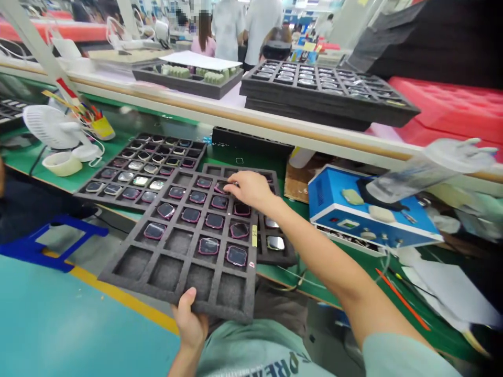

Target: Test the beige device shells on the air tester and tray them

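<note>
My left hand (190, 319) grips the near edge of a dark grey foam tray (178, 248), thumb on top and fingers underneath. The tray is tilted and juts over the table's front edge. Its compartments hold several square smartwatch cases (214, 220) with dark faces and pinkish-purple rims; the compartments along the near side are bare. My right hand (251, 188) reaches over the tray's far part. Its thumb and fingers pinch at a smartwatch case (221, 187) in a far compartment; the hand partly covers it. Another foam tray (288, 254) with smartwatch cases lies partly underneath, to the right.
At left lies another filled foam tray (137, 162), with a white fan (53, 127), tape roll (63, 164) and pen holder (102, 128) beyond. A blue box-shaped device (365, 209) stands at right, a plastic cup (420, 170) above it. Stacked trays (314, 107) fill the shelf.
</note>
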`<state>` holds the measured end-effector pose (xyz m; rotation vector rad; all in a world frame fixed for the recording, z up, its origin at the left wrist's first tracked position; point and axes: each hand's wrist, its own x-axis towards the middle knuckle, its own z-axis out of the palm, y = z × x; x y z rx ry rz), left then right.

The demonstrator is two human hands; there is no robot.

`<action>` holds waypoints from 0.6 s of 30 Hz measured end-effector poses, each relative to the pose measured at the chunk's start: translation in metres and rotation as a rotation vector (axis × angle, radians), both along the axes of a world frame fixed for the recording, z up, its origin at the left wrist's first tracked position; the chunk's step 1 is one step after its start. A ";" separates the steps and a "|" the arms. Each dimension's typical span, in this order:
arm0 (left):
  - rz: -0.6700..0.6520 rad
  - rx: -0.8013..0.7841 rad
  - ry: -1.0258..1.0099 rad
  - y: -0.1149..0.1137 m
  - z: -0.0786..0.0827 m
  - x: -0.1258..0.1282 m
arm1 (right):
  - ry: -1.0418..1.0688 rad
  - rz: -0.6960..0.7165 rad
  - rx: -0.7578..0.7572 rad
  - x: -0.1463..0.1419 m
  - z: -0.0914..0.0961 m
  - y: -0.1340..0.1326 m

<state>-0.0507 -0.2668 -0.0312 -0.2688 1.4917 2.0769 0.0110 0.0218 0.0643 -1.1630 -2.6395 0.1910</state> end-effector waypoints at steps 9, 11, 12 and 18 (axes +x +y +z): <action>-0.076 -0.009 0.040 0.004 -0.001 0.001 | -0.137 -0.043 -0.168 0.136 -0.041 -0.019; -0.057 -0.006 0.024 0.006 -0.001 0.002 | -0.114 -0.015 -0.144 0.140 -0.055 -0.029; -0.043 -0.005 0.012 0.007 -0.001 0.003 | -0.097 -0.005 -0.132 0.141 -0.059 -0.032; 0.006 0.032 -0.044 0.006 -0.008 0.008 | 0.039 -0.082 -0.080 0.153 -0.051 -0.038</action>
